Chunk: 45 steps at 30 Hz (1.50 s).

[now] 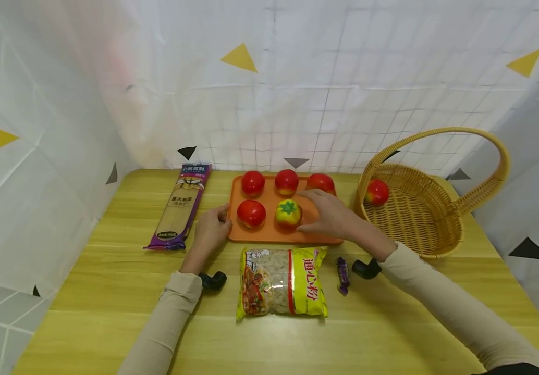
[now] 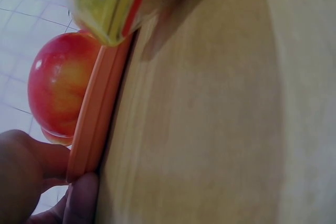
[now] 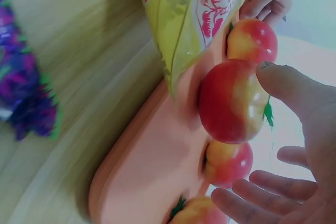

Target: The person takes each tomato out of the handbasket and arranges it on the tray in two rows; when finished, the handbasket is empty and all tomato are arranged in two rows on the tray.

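An orange tray (image 1: 269, 237) carries several red toy tomatoes; one tomato (image 1: 289, 213) with a green leafy top and yellow shoulders sits at the front middle. My left hand (image 1: 210, 229) pinches the tray's left edge; in the left wrist view the thumb and a finger lie on either side of its rim (image 2: 86, 129). Over the tray's right part, my right hand (image 1: 330, 216) is spread around the right side of the leafy-topped tomato. In the right wrist view its thumb is close to that tomato (image 3: 228, 100), and the other fingers are apart, relaxed. Whether the thumb touches is unclear.
A wicker basket (image 1: 457, 229) with a tall handle stands at the right, one red tomato (image 1: 377, 192) inside. A yellow pasta bag (image 1: 281, 284) lies before the tray. A purple spaghetti pack (image 1: 180, 208) lies at left, a purple-wrapped candy (image 1: 343, 276) near the right wrist.
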{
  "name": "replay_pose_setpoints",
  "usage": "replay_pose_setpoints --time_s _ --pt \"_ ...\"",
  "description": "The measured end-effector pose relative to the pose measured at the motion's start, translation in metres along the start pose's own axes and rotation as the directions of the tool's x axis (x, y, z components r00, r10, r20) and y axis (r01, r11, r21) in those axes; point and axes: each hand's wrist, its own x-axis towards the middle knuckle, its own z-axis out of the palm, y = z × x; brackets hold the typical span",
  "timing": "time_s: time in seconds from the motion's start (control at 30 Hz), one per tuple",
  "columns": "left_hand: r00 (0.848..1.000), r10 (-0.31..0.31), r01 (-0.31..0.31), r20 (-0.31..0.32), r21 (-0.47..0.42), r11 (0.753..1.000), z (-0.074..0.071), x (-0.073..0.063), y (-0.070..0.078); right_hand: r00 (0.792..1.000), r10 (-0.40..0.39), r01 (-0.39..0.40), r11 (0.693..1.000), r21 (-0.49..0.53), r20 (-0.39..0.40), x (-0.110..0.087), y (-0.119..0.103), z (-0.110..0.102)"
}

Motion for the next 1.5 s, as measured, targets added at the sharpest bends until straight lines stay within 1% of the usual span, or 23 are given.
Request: replay_pose_setpoints --time_s 0.13,0.37,0.57,0.77,1.03,1.2,1.43,1.5 --pt "1.0 0.004 -0.004 0.011 -0.005 1.0 -0.001 0.001 0.0 0.999 -0.022 0.022 1.0 -0.018 -0.023 -0.012 0.004 -0.007" --pt "1.0 0.001 -0.001 0.009 -0.004 1.0 -0.002 0.0 0.0 0.99 -0.086 0.085 0.996 -0.018 -0.116 -0.029 0.008 -0.016" --pt "1.0 -0.001 0.001 0.021 -0.011 1.0 -0.002 0.0 0.001 0.986 -0.077 0.071 0.996 -0.047 -0.145 -0.046 0.007 -0.028" --pt "1.0 -0.007 0.007 0.005 -0.006 1.0 -0.004 -0.001 0.001 0.982 -0.084 0.073 0.995 -0.071 -0.172 -0.06 0.012 -0.038" --pt "1.0 0.013 -0.013 0.007 -0.008 1.0 -0.002 -0.001 0.0 0.976 -0.079 0.064 0.995 -0.077 -0.201 -0.077 0.019 -0.049" --pt "1.0 0.017 -0.017 0.0 -0.001 1.0 0.0 0.0 0.0 0.975 -0.068 0.047 0.994 -0.101 -0.213 -0.085 0.026 -0.056" --pt "1.0 0.005 -0.005 0.008 -0.004 1.0 -0.001 0.0 0.0 0.957 -0.104 0.08 0.992 -0.098 -0.269 -0.091 0.041 -0.066" --pt "1.0 0.004 -0.004 0.01 -0.003 1.0 -0.002 0.0 0.0 0.955 -0.101 0.074 0.992 -0.105 -0.28 -0.092 0.046 -0.068"
